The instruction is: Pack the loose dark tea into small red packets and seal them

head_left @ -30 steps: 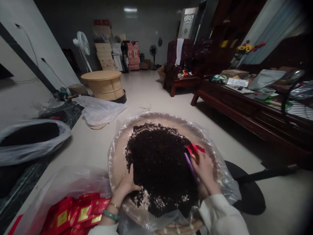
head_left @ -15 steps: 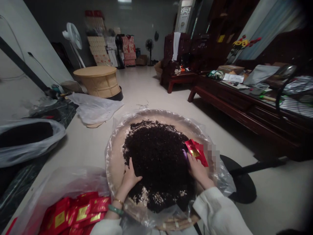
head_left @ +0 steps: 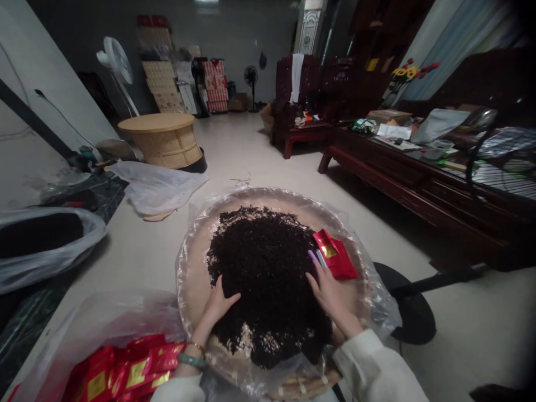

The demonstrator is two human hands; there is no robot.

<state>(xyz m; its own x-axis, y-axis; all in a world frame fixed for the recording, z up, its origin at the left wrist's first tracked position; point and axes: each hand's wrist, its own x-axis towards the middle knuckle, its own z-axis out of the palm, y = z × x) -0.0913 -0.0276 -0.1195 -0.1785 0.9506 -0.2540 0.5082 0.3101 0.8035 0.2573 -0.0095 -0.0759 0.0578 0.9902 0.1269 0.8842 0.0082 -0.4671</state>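
A round, shallow woven tray (head_left: 193,262), lined with clear plastic, holds a broad heap of dark, dry, tea-like leaves (head_left: 263,268). My left hand (head_left: 220,304) rests at the heap's left edge, thumb and fingers spread, holding nothing. On the right side, my right hand (head_left: 329,290) is at the heap's edge with its thumb apart from its fingers. Purple and pale coverings (head_left: 312,255) show at its fingertips. Just beyond these fingers, red foil packets (head_left: 341,259) with gold labels lie overlapping on the tray's right side.
A clear plastic bag (head_left: 100,312) of red packets (head_left: 138,368) stands at lower left. Another bag (head_left: 94,237) of dark material is farther left. A black fan base (head_left: 412,312) stands right of the tray, near a low wooden table (head_left: 385,178). A round drum-like table (head_left: 163,145) stands behind.
My right hand has drawn slightly left from the red packets, its thumb now apart. The packets lie more spread out. My left hand stays at the heap's edge; the view has shifted slightly.
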